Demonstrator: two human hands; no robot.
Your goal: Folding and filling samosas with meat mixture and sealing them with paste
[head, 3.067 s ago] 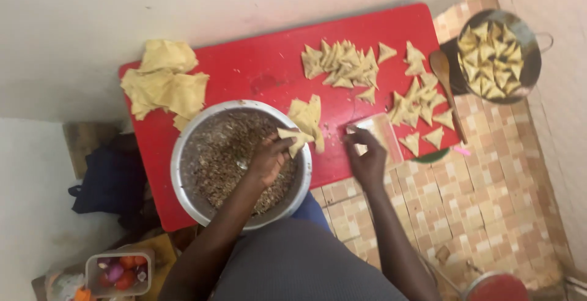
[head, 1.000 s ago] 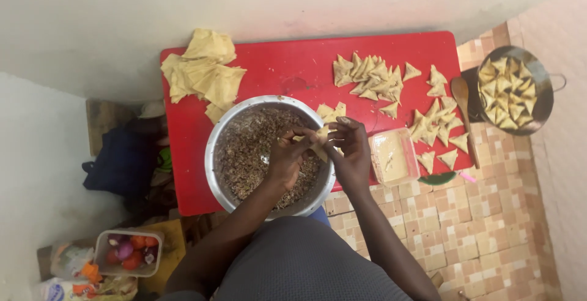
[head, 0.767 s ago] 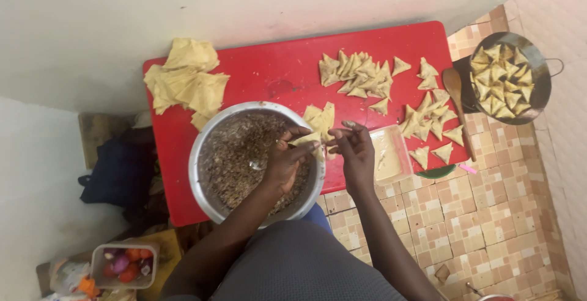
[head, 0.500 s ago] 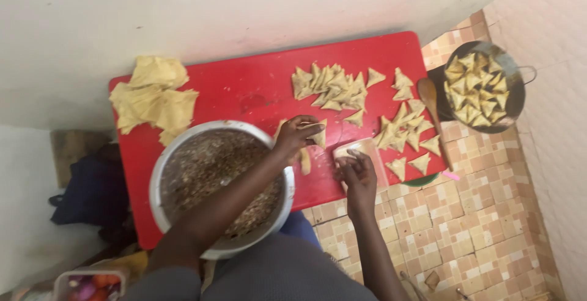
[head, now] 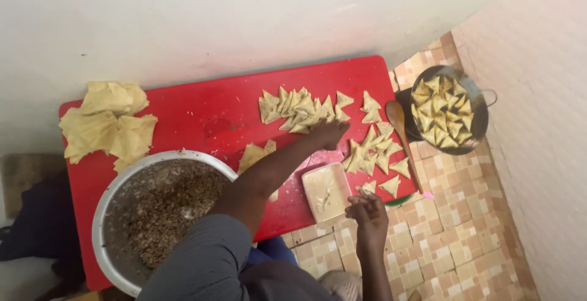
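Your left hand reaches across the red table and rests, fingers loosely curled, on the row of folded pastry triangles; whether it grips one, you cannot tell. Your right hand hovers just beside the shallow paste tray, fingertips pinched narrow, contents not visible. Judged light, soft and easily torn: lift a triangle by its sealed edges, not the filled middle.
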